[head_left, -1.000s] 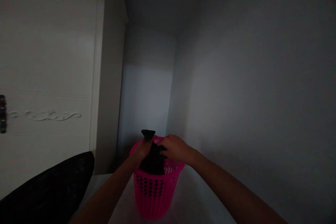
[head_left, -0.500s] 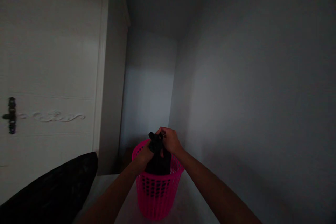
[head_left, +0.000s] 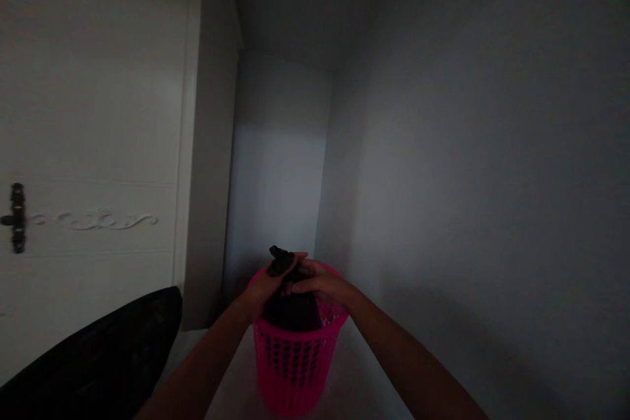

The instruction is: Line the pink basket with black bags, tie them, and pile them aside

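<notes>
A bright pink plastic basket point(head_left: 295, 374) with slotted sides stands on a pale surface in front of me. Inside it sits a dark plastic bag point(head_left: 294, 312), its gathered top rising above the rim. My left hand point(head_left: 266, 282) is closed around the bunched neck of the bag, and a crumpled end sticks up past the thumb. Against the neck from the other side, my right hand point(head_left: 319, 279) curls its fingers round the dark plastic. Dim light hides the exact fingertip contact and the bag's lower part.
At the left stands a white wardrobe point(head_left: 98, 111) with a dark handle point(head_left: 18, 218). A large black object point(head_left: 108, 348) fills the lower left. A grey wall point(head_left: 467, 177) runs along the right, close to the basket.
Both hands have come down a little toward the basket. My right hand has shifted lower on the bag's neck, with its fingers loosened from a tighter pinch.
</notes>
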The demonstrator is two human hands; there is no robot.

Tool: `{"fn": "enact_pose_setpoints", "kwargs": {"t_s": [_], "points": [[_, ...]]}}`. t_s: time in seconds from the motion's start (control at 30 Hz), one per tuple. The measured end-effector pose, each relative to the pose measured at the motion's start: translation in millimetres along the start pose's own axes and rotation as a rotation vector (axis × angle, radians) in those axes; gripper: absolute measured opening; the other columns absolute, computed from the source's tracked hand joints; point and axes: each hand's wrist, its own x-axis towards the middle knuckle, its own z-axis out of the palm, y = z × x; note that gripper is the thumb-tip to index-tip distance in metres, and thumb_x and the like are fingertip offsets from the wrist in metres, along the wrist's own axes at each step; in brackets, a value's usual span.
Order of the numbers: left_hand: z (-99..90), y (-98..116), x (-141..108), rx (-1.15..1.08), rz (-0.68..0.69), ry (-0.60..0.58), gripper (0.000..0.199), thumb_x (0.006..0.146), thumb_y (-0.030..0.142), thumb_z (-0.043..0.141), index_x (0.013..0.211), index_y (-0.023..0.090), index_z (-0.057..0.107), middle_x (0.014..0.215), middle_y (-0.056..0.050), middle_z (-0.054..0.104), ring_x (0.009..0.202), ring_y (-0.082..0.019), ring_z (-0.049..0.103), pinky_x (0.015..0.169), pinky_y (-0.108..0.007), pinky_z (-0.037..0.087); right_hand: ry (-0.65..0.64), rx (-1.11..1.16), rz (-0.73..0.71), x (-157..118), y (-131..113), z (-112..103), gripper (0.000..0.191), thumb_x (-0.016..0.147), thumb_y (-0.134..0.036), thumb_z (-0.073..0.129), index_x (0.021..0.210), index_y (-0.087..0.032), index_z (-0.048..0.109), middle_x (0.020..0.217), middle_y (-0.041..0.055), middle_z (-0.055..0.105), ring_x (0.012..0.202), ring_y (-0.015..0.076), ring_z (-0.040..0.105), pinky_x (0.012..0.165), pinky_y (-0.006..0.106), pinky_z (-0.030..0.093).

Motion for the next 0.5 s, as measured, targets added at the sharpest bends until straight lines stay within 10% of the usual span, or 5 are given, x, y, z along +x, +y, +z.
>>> {"fn": "enact_pose_setpoints", "kwargs": {"t_s": [0.23, 0.5], "points": [[-6.4, -2, 10, 0.283, 0.199, 0.147, 0.033, 0.067, 0.037, 0.092, 0.094, 0.022, 0.084, 0.100, -0.007, 0.083, 0.105, -0.030, 0.071, 0.090, -0.034, 0.054, 0.201, -0.135, -0.065, 2, 18, -10, 0.039, 0.062, -0.020, 0.087, 0.101, -0.020, 0.079, 0.095, 0.0001, 0.080, 0.087, 0.0175, 0.072, 0.092, 0.034, 0.054], [-12.4, -9, 13, 0.401, 0.267, 0.164, 0.011, 0.067, 0.019, 0.083, 0.074, 0.026, 0.077, 0.084, -0.008, 0.079, 0.096, -0.032, 0.072, 0.090, -0.037, 0.053, 0.314, -0.175, 0.029, 11, 30, -4, 0.012, 0.065, -0.019, 0.072, 0.076, -0.021, 0.077, 0.065, -0.0030, 0.071, 0.070, 0.0195, 0.067, 0.073, 0.034, 0.055]]}}
